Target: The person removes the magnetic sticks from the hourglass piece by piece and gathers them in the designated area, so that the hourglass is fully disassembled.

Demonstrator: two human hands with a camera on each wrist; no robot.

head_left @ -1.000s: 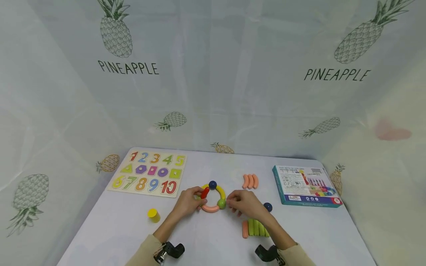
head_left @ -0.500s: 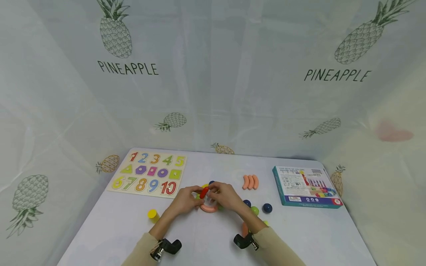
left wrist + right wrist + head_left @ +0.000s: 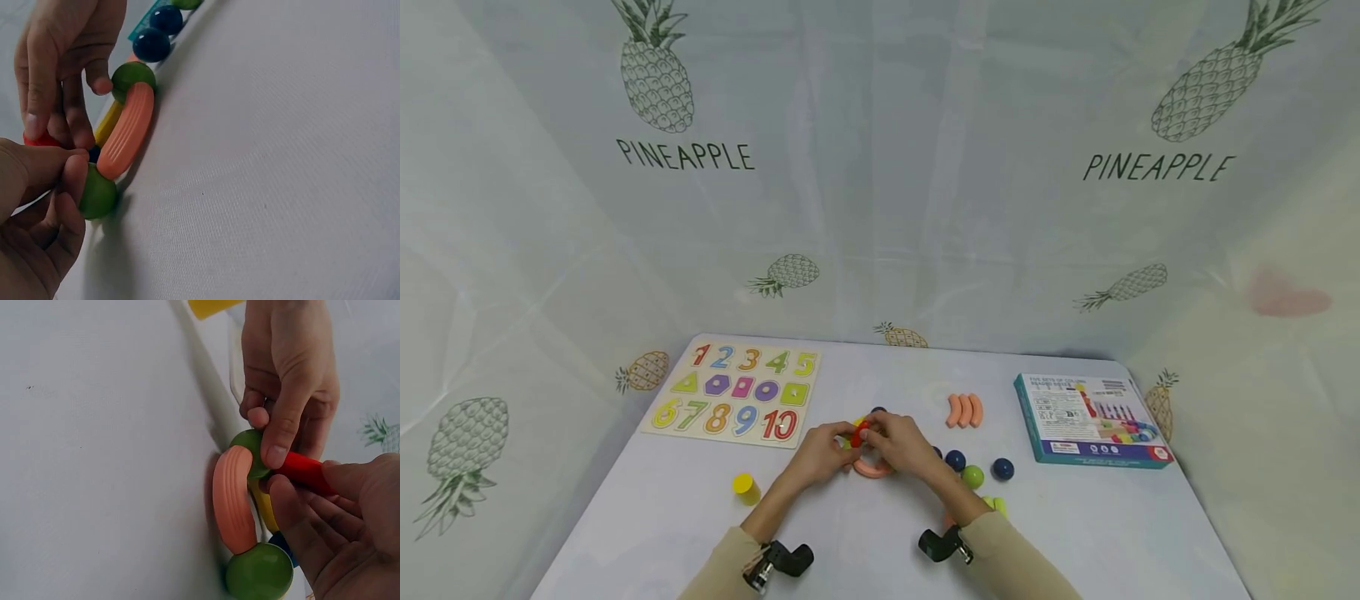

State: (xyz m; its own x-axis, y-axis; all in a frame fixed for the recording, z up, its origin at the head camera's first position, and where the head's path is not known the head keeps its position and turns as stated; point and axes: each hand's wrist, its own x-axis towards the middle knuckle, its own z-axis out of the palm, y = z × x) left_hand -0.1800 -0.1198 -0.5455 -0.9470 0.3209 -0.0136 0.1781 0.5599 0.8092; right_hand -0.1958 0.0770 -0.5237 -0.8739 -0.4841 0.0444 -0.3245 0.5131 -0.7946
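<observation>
In the right wrist view, my left hand point(image 3: 290, 369) and my right hand point(image 3: 359, 525) both pinch a short red rod point(image 3: 306, 470), one near each end. The left thumb lies against a green ball point(image 3: 247, 450) at the rod's near end. A curved, ribbed orange piece point(image 3: 232, 500) joins that ball to a second green ball point(image 3: 259, 572). Behind them show part of a yellow curved piece point(image 3: 265, 506) and a dark blue ball point(image 3: 284, 547). These pieces form a ring on the table, largely covered by the hands in the head view.
Loose blue balls point(image 3: 1003, 469) and a green ball point(image 3: 972, 477) lie right of the hands. Farther off are three orange curved pieces point(image 3: 965, 411), a toy box point(image 3: 1092, 419) and a number board point(image 3: 732, 389). A yellow cylinder point(image 3: 746, 488) stands at left; the right forearm partly hides several light green pieces point(image 3: 996, 504).
My right hand has moved left from beside the ring to the red rod and now pinches it. The left hand has kept its hold on the rod, hardly shifting.
</observation>
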